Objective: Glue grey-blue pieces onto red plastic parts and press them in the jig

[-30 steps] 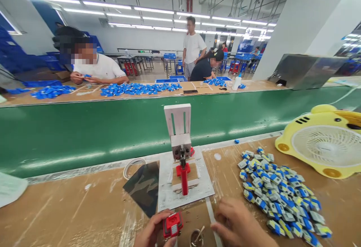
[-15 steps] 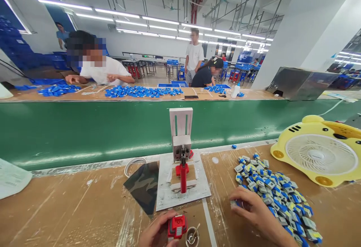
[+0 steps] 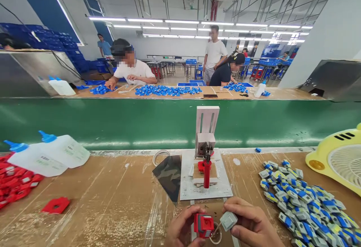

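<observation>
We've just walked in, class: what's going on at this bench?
The person's left hand holds a red and grey block; the right hand pinches a small grey piece, apart from the block. A cup shows between them. Beyond the hands stands a clamp with a red handle. Blue and grey pieces lie heaped to the right, red pieces to the left.

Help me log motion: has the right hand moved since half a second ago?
Yes. Judged against the clamp, the right hand has moved left, away from the pile and nearer the left hand.
</observation>
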The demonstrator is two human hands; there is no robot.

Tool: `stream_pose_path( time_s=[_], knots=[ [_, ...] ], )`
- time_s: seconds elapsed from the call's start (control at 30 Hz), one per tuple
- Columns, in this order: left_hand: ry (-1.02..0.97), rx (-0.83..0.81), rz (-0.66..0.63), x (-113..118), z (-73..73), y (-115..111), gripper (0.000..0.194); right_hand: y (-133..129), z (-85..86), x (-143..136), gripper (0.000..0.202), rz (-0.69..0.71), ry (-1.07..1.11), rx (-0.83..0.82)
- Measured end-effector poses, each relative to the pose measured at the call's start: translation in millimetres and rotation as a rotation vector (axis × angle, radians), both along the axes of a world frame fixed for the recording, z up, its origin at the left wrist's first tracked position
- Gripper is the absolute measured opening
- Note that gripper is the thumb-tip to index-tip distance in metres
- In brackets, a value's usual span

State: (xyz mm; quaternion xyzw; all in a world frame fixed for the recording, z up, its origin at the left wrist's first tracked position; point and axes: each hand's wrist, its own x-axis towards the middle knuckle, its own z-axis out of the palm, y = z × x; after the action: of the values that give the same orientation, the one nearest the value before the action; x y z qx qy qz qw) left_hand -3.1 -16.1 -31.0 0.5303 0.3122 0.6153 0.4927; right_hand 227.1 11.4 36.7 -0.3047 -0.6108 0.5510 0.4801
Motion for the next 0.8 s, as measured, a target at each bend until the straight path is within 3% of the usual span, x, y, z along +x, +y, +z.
stream_pose_path(
  time_s=[0.13,0.23,0.33,0.43,0.5,0.57,0.7,0.8],
  knots=[
    [0.31,0.22,-0.034,-16,1.2,8,0.05,3,11.8,-4,0.041,-0.091,-0.306,0.425],
    [0.452,0.32,-0.017,-23,2.6,14,0.056,5,16.9,-11,0.033,-0.047,-0.432,0.651],
    [0.502,0.353,0.015,-27,5.7,15,0.059,7,21.3,-18,0.028,0.013,-0.637,0.718],
    [0.496,0.287,0.005,-28,8.7,11,0.062,8,27.1,-21,0.026,0.069,-0.846,0.692],
    [0.412,0.176,-0.001,-24,9.1,8,0.056,9,30.4,-22,0.033,0.093,-0.849,0.68],
    [0.203,0.001,-0.008,-16,9.8,4,0.047,10,31.5,-23,0.043,0.071,-0.778,0.692],
    [-0.264,-0.349,-0.033,7,20.1,3,0.046,14,23.7,-30,0.048,-0.13,-0.674,0.771],
    [-0.351,-0.448,-0.011,17,29.9,7,0.044,18,9.7,-36,0.054,-0.194,-0.693,0.924]
  ],
)
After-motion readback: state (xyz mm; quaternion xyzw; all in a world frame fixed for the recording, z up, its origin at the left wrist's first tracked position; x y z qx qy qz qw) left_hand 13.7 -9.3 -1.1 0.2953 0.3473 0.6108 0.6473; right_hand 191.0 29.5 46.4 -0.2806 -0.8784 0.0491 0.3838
